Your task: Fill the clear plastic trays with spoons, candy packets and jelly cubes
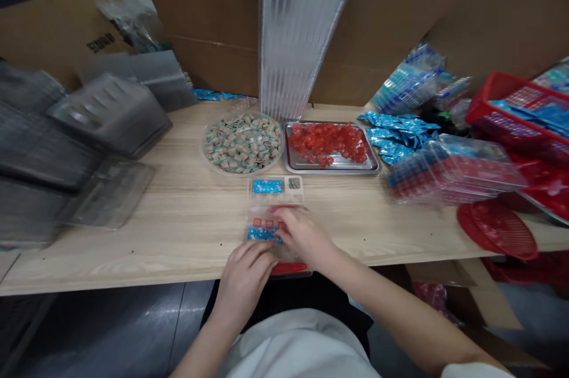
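At the table's front edge lies a clear plastic tray [252, 210], holding a printed blue packet [258, 233], small red square pieces [257, 223] and a long red piece [288, 268]. My left hand [249, 271] comes from the front, fingers bent and closed at the packet's near edge. From the right, my right hand [306, 237] reaches over the tray, its thumb and fingers drawn together near the red squares; what they pinch is hidden. Just behind, a second clear tray [300, 195] contains another blue packet [267, 186] and a small patterned square [294, 183].
Behind are a round dish [205, 156] of small green-and-tan packets, a metal tray [338, 169] of red pieces and a tall stack of clear trays [297, 34]. Clear plastic cases [106, 111] stand left. Blue packets [395, 135], packed trays [453, 170] and a red basket [498, 99] crowd the right.
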A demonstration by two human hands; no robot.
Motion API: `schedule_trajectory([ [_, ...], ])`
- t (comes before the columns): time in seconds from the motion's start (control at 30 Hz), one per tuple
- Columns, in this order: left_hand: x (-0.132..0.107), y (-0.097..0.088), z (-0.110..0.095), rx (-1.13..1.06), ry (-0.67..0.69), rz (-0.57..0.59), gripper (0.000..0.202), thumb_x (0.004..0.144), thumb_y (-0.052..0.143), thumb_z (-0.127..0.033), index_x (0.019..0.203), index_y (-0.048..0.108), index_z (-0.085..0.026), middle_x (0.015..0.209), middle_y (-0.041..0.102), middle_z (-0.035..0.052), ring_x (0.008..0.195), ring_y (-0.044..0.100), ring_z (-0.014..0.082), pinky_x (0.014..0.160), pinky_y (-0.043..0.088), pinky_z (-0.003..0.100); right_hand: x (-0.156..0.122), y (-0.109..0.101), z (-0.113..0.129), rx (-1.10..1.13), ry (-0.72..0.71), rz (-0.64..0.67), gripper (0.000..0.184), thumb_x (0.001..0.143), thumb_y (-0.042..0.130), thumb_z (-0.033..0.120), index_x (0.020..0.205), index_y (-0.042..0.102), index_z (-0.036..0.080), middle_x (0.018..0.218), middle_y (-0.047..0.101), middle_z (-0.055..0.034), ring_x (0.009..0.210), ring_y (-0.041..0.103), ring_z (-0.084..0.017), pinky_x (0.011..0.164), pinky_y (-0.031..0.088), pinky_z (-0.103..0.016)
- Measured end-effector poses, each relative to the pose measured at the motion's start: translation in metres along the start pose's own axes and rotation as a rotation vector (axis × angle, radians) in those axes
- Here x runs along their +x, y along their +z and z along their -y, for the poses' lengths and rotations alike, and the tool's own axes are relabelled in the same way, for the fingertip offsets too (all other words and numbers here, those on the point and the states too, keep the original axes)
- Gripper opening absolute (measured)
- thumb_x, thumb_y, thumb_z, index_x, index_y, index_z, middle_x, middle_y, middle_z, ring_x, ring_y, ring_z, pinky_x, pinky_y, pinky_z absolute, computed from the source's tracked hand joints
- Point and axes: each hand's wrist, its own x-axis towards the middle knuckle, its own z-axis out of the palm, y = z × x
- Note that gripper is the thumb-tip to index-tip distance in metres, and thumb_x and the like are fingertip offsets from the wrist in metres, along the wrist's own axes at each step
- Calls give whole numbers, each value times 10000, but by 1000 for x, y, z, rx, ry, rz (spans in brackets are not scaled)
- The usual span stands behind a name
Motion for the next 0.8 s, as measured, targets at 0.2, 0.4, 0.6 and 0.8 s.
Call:
schedule_trajectory([
  [0.2,0,1,1,15,11,-1,111,855,526,-156,878,618,-213,1061,659,36,977,574,205,838,486,378,27,-39,-66,117,231,-225,137,828,546,247,930,621,195,853,650,-46,780,585,-176,713,443,-300],
  [0.4,-1,-7,-2,8,7,30,154,839,541,-151,937,631,-229,1105,650,43,1009,581,217,862,486,389,65,-80,-135,9,463,-362,51,730,602,165,680,615,166,793,613,-83,840,531,-216,800,381,-340],
  [0.6,42,-24,-29,-619,-429,-141,238,854,538,-225,1082,596,-256,982,668,35,917,618,170,842,483,317,21,-87,-67,978,519,-36,255,740,634,430,734,616,176,617,500,18,549,423,-98,539,333,-247],
  [0.8,92,-9,-41,-1408,-726,18,332,787,609,-431,990,582,-170,881,652,55,794,626,160,722,499,279,-11,-73,-22,1426,645,190,302,638,747,403,713,619,141,549,481,39,510,396,-65,488,289,-211],
])
